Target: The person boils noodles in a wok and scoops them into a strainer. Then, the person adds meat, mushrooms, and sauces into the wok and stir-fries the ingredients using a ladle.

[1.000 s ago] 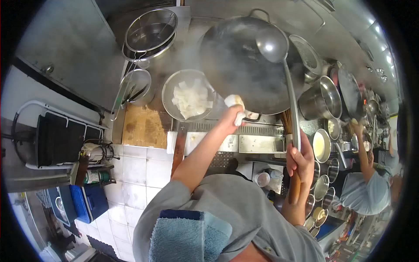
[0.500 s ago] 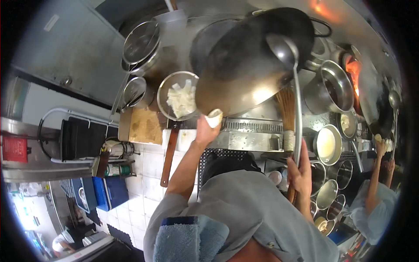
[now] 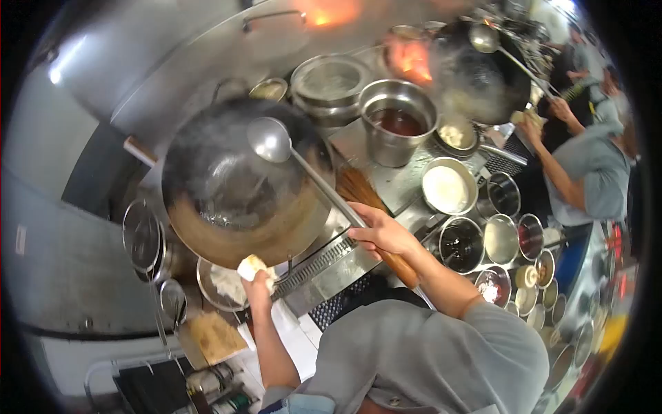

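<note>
A large steaming wok (image 3: 241, 186) stands at the left of the stove, its inside dark with a little shiny liquid. My left hand (image 3: 258, 288) is closed on a white folded cloth (image 3: 254, 269) at the wok's near rim. My right hand (image 3: 380, 231) grips the handle of a metal ladle (image 3: 270, 140), whose bowl is over the wok. Partly behind the cloth and wok, a strainer (image 3: 224, 286) holds white pieces. A bamboo brush (image 3: 360, 190) lies just beyond my right hand.
A steel pot of dark red liquid (image 3: 398, 123) and a lidded pot (image 3: 331, 81) stand behind the brush. A bowl of white liquid (image 3: 448, 188) and several seasoning pots are at the right. Farther right, a co-worker (image 3: 586, 169) tends another wok (image 3: 479, 72) near flames.
The view has swung toward the right. The wok, tilted up half a second ago, is lower now with its inside showing. Both hands keep their holds on cloth and ladle.
</note>
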`<state>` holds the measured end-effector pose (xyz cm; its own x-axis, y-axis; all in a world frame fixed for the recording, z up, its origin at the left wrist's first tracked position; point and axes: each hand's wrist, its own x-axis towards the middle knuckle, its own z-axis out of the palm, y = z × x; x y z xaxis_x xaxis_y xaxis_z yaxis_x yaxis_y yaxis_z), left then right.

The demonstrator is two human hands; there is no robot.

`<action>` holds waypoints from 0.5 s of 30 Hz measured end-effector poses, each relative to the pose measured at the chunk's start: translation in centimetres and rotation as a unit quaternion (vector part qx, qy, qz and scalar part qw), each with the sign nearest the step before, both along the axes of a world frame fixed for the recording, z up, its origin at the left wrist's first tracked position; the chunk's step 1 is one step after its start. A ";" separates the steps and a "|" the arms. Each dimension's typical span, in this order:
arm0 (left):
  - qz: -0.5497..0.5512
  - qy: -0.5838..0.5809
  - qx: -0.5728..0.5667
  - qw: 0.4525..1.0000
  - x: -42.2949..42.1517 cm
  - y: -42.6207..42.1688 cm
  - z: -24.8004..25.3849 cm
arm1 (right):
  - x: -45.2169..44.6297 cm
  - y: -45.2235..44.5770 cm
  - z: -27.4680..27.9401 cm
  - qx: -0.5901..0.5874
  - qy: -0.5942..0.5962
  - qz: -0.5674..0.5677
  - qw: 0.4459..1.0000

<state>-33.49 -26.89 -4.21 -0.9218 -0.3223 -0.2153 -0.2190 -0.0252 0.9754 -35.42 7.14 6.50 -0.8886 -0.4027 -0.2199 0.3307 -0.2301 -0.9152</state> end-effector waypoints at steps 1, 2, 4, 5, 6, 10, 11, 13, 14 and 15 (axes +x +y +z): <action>0.017 -0.035 0.054 0.998 -0.2 1.5 3.6 | -0.3 -0.2 0.5 -0.054 0.002 -0.015 0.998; 0.018 -0.058 0.142 0.988 -0.7 1.2 3.4 | 0.5 0.8 0.8 -0.089 0.002 -0.036 0.995; 0.010 -0.091 0.276 0.957 -1.4 1.1 3.6 | 1.8 3.4 1.2 -0.130 -0.010 -0.119 0.984; 0.001 -0.100 0.322 0.941 -1.7 1.8 4.4 | 1.9 4.6 1.7 -0.149 -0.009 -0.141 0.979; 0.008 -0.102 0.346 0.932 -2.4 2.7 4.7 | 2.0 5.6 2.7 -0.084 0.004 -0.195 0.977; -0.028 -0.083 0.365 0.927 -3.7 4.3 3.6 | 2.4 10.4 6.4 0.093 0.049 -0.266 0.958; -0.029 -0.085 0.382 0.920 -4.6 4.2 3.8 | 1.9 11.4 6.6 0.137 0.058 -0.254 0.956; -0.025 -0.085 0.414 0.906 -6.0 3.8 4.6 | 0.2 12.8 8.0 0.261 0.036 -0.257 0.930; -0.043 -0.088 0.413 0.905 -6.7 3.7 4.6 | -0.9 14.0 7.1 0.284 0.010 -0.271 0.920; -0.047 -0.090 0.421 0.901 -7.7 4.3 4.1 | -2.4 14.9 6.3 0.331 -0.006 -0.259 0.907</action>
